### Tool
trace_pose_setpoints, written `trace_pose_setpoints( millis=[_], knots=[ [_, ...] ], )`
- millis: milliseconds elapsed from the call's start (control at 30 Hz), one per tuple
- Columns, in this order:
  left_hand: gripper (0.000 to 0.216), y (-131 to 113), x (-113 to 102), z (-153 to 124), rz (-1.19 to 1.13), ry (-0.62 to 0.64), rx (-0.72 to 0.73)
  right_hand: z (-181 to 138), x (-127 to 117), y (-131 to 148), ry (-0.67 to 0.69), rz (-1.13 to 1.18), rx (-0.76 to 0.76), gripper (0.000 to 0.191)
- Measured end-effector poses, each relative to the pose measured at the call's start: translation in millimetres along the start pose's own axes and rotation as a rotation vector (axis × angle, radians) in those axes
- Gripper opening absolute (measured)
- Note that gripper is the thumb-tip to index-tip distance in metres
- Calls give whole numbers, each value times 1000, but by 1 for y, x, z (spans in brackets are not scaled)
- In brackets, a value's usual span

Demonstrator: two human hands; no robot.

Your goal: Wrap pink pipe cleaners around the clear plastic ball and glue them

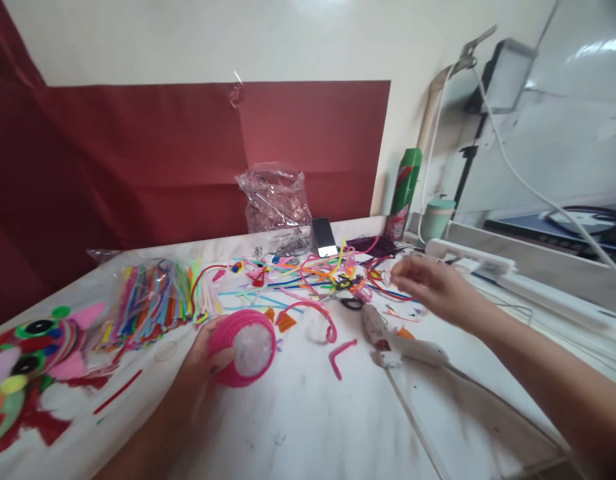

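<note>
One pink-wound cup is at the front of the table, its pale round end facing the wearer and slightly towards 3 o'clock; its long axis, foreshortened, runs back towards 10 o'clock. The left hand is closed around its left side. From the cup, one bent pink stick lies at 3 o'clock, with one glue gun beyond it. At 2 o'clock the right hand hovers, fingers drawn together; I cannot tell whether they pinch anything. One phone is at 1 o'clock, one bag of coloured sticks at 10, and one colourful face with two black eyes at 9.
</note>
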State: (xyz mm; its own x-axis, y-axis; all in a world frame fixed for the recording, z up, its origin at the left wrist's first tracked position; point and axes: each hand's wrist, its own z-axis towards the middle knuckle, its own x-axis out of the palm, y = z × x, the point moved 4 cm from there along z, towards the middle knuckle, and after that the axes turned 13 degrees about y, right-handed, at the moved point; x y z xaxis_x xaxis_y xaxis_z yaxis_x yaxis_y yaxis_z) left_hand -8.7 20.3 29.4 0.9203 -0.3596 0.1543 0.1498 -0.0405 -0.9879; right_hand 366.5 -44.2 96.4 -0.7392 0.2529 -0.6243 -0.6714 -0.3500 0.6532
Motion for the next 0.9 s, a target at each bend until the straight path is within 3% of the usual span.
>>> trace_pose_setpoints(
  millis=[133, 200, 300, 400, 600, 733, 900],
  knots=[
    [64, 3, 4, -2, 6, 28, 6, -56, 22, -45, 334, -447, -58, 23],
    [61, 5, 6, -2, 3, 54, 5, -74, 33, -61, 366, -526, -86, 30],
    [59, 9, 6, -1, -5, 80, 5, -86, 42, -69, 325, -531, -89, 30],
    [61, 8, 4, 0, 2, 68, 13, -85, 36, -73, 280, -508, -118, 28],
    [64, 3, 0, -1, -12, 41, 38, -66, -27, -113, -48, -545, 0, 27],
    [63, 4, 1, 0, -7, 5, 19, -54, -48, -141, -87, -549, 41, 21],
    [58, 3, 2, 0, -10, -9, 61, -42, -43, -143, -71, -527, 27, 26]
  ],
)
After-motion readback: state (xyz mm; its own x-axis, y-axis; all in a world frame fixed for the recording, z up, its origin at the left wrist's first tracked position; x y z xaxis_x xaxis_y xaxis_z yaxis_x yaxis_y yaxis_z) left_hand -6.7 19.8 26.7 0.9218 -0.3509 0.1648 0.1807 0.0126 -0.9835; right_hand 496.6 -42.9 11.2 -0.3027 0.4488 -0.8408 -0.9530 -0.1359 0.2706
